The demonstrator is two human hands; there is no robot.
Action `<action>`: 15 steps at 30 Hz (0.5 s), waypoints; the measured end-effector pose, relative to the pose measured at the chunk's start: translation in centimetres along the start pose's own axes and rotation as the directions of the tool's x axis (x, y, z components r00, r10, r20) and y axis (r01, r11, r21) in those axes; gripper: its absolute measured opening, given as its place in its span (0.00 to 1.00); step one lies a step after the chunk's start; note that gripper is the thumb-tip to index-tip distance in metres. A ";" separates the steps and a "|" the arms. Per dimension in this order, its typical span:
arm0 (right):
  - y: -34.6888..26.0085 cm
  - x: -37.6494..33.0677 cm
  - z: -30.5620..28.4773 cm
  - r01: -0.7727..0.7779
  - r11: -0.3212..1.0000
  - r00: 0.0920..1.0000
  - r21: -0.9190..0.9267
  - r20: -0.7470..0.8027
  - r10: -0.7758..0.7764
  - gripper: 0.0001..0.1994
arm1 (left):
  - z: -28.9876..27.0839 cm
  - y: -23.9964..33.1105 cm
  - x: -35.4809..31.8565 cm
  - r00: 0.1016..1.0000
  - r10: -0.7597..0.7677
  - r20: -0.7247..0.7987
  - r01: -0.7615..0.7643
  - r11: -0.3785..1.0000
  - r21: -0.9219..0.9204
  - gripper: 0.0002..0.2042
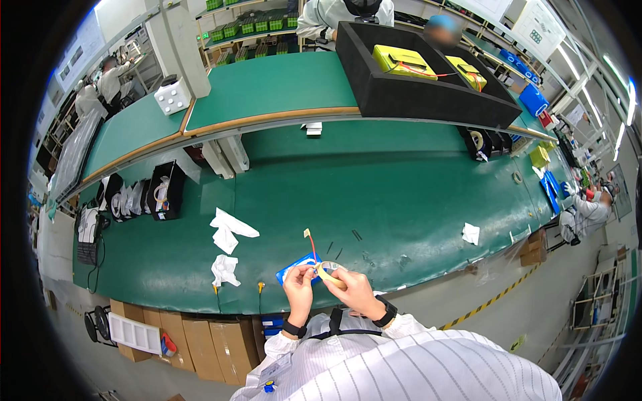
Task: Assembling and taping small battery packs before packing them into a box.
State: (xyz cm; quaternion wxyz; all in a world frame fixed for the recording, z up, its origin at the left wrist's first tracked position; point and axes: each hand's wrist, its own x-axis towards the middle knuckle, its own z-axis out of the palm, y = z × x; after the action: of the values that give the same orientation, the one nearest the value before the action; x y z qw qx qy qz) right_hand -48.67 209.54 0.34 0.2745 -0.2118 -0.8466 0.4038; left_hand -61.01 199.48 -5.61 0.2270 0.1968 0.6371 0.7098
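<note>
On the green bench mat, close to my body, lies a blue battery pack [286, 273] with a red wire [313, 247] rising from it to a small pale connector [307, 232]. My right hand [354, 293] grips a roll of yellowish tape [328, 270] above the pack's right part. My left hand [299, 289] is closed in a pinch beside the roll, over the pack's near side. What its fingertips hold is too small to make out. Both hands partly cover the pack.
White crumpled cloths [231, 230] lie to the left, another [471, 233] to the right. Thin black strips [356, 235] lie beyond the pack. A raised shelf [274, 87] spans the back, bearing a black tray [428, 93] with yellow packs. Black bins [166, 190] stand at left. Other people are farther off.
</note>
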 end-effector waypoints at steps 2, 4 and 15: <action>0.2 0.0 0.0 -0.004 1.000 1.000 -0.008 0.006 0.004 0.10 | 0.1 0.2 0.0 0.999 -0.012 0.030 0.011 1.000 0.007 0.03; 0.1 0.2 -0.1 -0.004 1.000 1.000 -0.014 0.015 0.005 0.10 | 0.0 0.1 0.0 0.998 -0.022 0.056 0.021 1.000 0.016 0.03; -0.4 0.0 0.1 -0.125 0.990 0.985 0.063 0.127 0.116 0.10 | 0.3 0.5 0.1 0.982 0.171 0.077 -0.185 0.955 0.230 0.03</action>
State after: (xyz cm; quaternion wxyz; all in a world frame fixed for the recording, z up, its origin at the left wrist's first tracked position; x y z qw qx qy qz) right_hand -48.82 209.27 0.63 0.2040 -0.2275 -0.8327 0.4618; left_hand -60.98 199.69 -5.08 0.1549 0.2990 0.6901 0.6406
